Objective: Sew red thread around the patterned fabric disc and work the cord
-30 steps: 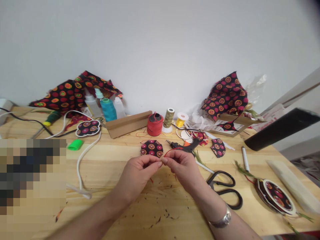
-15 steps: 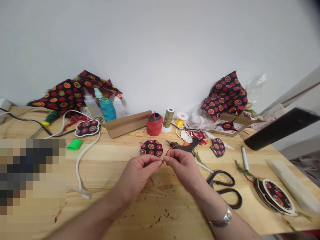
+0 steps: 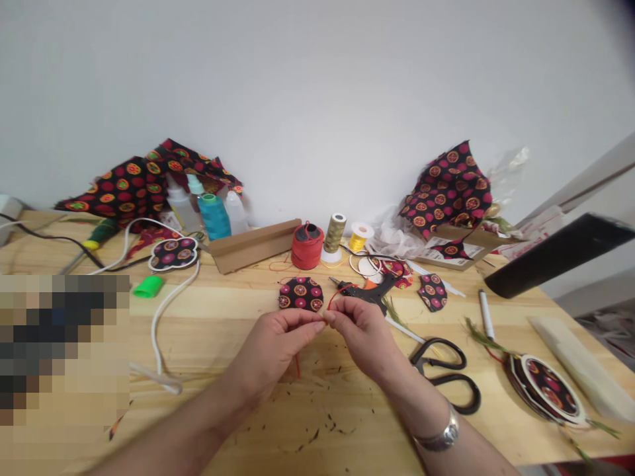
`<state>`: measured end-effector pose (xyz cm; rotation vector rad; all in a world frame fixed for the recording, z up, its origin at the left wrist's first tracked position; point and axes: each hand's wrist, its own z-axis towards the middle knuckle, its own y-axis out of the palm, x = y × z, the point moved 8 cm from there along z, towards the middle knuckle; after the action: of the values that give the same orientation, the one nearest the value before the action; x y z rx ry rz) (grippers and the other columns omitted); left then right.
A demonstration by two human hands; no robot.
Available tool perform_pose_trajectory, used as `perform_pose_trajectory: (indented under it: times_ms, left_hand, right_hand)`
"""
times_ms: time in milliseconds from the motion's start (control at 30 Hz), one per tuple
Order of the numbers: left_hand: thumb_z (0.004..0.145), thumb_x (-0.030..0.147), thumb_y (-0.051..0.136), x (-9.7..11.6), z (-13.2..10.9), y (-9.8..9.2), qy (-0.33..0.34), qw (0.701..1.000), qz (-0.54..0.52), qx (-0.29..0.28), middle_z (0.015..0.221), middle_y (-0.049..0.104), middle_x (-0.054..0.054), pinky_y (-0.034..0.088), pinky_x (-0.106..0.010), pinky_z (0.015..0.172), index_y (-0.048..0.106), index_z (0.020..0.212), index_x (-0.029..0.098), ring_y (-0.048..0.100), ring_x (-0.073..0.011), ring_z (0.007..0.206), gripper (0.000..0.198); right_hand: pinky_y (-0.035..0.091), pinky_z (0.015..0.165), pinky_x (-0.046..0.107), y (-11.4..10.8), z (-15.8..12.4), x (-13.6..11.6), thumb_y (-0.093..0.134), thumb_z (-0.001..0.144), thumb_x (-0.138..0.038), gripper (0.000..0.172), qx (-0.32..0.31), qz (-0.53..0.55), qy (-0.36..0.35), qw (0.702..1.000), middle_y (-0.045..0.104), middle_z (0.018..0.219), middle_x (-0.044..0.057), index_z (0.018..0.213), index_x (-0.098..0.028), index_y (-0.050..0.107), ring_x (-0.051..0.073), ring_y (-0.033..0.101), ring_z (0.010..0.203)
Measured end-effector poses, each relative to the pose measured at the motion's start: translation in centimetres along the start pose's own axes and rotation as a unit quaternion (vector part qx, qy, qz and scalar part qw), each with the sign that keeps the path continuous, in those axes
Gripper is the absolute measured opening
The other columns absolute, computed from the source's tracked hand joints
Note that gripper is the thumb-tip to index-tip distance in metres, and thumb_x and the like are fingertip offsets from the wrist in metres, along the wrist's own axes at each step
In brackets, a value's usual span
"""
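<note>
A thin red cord is pinched between the fingertips of both hands, which meet at mid-table. My left hand is closed on it, and one end dangles below the fingers. My right hand also pinches the cord, with a stretch of red curving up past its index finger. Whether there is a knot between the fingertips is hidden. Just beyond the left fingers lies a round patterned fabric piece. Behind the right hand rests a black glue gun. Black-handled scissors lie beside my right forearm.
Along the back stand a red cord spool, an olive thread spool, a yellow spool and a teal thread cone. A cardboard strip lies left. At right are a white marker and a patterned round ornament.
Both hands stay nearly in place, still pinching the cord. The fingertips shift slightly, and the dangling red end below my left hand has swung a little left and hangs lower.
</note>
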<state>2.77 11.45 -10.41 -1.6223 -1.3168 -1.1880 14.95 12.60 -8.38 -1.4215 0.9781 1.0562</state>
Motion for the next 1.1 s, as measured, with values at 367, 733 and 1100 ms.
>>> perform_pose_trajectory:
  times_ms: [367,733,1100]
  left_hand:
    - [0.066,0.03,0.065,-0.7,0.4,-0.3,-0.022,0.998,-0.063,0.022,0.051,0.055,0.005,0.019,-0.017,0.034,0.071,0.073,0.019,0.031,-0.0032,0.036,0.014]
    - [0.069,0.035,0.062,-1.1,0.3,-0.1,-0.029,0.999,-0.033,0.003,0.046,0.046,0.007,0.019,-0.017,0.033,0.068,0.075,0.017,0.03,-0.0037,0.035,0.021]
    - [0.071,0.034,0.06,1.5,0.1,-1.4,0.07,0.993,0.064,0.07,0.069,0.061,0.001,0.037,-0.023,0.051,0.066,0.09,0.019,0.05,-0.0117,0.055,0.025]
  right_hand:
    - [0.026,0.041,0.02,0.5,0.0,0.8,0.059,0.071,-0.028,0.014,-0.01,0.067,0.059,0.996,0.043,0.048,-0.006,0.066,-0.016,0.058,0.006,0.032,0.042]
    - [0.027,0.041,0.019,0.3,0.2,1.0,0.061,0.07,-0.026,0.013,-0.002,0.036,0.05,0.998,0.043,0.048,-0.006,0.064,-0.015,0.057,0.006,0.032,0.043]
    - [0.037,0.057,0.022,-0.9,0.2,-0.5,0.055,0.076,-0.024,0.012,0.042,-0.071,-0.056,0.995,0.057,0.062,-0.001,0.066,-0.017,0.058,0.013,0.049,0.06]
